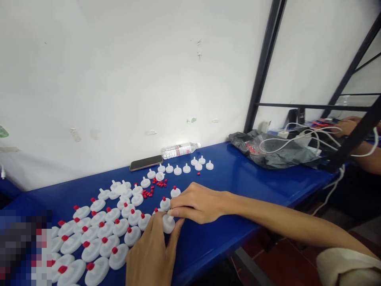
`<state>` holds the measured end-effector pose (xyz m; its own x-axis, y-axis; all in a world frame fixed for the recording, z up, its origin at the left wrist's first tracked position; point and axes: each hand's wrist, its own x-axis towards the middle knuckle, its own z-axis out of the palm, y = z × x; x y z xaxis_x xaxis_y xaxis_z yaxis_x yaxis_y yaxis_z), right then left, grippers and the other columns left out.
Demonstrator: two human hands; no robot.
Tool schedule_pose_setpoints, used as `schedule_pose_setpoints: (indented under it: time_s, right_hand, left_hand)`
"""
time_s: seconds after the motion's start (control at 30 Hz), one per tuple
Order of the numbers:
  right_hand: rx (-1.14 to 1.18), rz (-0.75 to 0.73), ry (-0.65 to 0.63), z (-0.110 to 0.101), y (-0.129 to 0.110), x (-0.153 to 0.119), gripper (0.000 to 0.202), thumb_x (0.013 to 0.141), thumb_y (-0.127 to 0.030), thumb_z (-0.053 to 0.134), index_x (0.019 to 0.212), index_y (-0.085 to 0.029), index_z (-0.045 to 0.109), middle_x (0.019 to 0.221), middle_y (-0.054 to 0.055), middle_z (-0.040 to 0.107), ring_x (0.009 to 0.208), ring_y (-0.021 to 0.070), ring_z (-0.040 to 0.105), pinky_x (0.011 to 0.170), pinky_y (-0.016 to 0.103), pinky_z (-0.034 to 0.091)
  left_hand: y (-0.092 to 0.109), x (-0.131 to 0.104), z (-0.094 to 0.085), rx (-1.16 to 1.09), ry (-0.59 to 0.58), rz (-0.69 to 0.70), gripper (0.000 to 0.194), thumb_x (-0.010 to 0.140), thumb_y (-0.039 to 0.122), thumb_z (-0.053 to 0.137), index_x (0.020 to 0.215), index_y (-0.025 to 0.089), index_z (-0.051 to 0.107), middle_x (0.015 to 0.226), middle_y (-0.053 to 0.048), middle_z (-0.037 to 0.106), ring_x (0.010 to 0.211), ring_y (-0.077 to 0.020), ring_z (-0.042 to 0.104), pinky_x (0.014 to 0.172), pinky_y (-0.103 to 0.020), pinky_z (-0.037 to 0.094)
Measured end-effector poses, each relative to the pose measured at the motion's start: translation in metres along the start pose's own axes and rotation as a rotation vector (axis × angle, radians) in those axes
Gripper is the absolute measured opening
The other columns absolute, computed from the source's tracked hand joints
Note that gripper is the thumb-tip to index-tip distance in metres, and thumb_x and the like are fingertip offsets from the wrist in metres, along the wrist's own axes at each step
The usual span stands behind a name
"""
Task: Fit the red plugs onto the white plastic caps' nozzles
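Note:
My left hand (153, 250) grips a white spouted cap (168, 224) near the front edge of the blue table, thumb and fingers around its round base, spout upward. At the top of that spout, my right hand (198, 203) is closed in a pinch; whatever lies between its fingertips is hidden. Just beyond the hands stand white caps with red tips (175, 192). Many more red-tipped caps (120, 227) spread over the table on the left. Small loose red tips (160, 182) lie in a pile behind, beside a curved row of white caps without tips (177, 170).
Against the wall lie a phone (146, 163) and a clear plastic bottle (181, 150). A dark plastic bag (276, 153) with white cables (300, 137) covers the table's right end by a black metal frame (262, 67). Another person's hand (347, 126) shows beyond it.

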<state>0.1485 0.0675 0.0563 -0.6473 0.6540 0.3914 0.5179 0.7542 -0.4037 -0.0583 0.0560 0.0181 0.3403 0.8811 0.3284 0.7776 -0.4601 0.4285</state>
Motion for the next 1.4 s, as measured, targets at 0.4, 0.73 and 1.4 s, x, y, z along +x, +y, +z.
schedule_pose_setpoints:
  time_s: [0.4, 0.73, 1.4]
  right_hand:
    - [0.072, 0.038, -0.143, -0.001, 0.004, 0.001, 0.031, 0.11, -0.031, 0.045, 0.084, -0.02, 0.056, 0.072, -0.001, 0.063, 0.059, 0.0118, 0.051, 0.062, 0.022, 0.036]
    - [0.041, 0.081, -0.186, 0.008, 0.007, 0.002, 0.028, 0.109, -0.03, 0.045, 0.084, -0.021, 0.052, 0.068, -0.003, 0.054, 0.057, 0.0118, 0.043, 0.058, 0.023, 0.031]
    - [-0.086, 0.512, 0.003, -0.039, 0.054, -0.009, 0.062, 0.1, -0.058, 0.053, 0.056, -0.021, 0.029, 0.051, -0.007, 0.031, 0.048, 0.0079, 0.026, 0.052, 0.027, 0.021]
  left_hand:
    - [-0.003, 0.003, 0.004, 0.038, -0.181, 0.018, 0.021, 0.1, 0.043, 0.045, 0.091, 0.026, 0.054, 0.067, 0.001, 0.07, 0.059, -0.0201, 0.07, 0.052, -0.026, 0.039]
    - [-0.009, 0.004, 0.006, 0.114, -0.25, -0.02, 0.024, 0.1, 0.044, 0.041, 0.098, 0.026, 0.057, 0.072, -0.003, 0.073, 0.073, -0.0274, 0.074, 0.061, -0.032, 0.044]
    - [0.003, 0.0, 0.004, 0.141, -0.218, 0.142, 0.04, 0.107, 0.035, 0.035, 0.129, 0.024, 0.066, 0.106, -0.005, 0.079, 0.091, -0.0222, 0.077, 0.076, -0.032, 0.056]
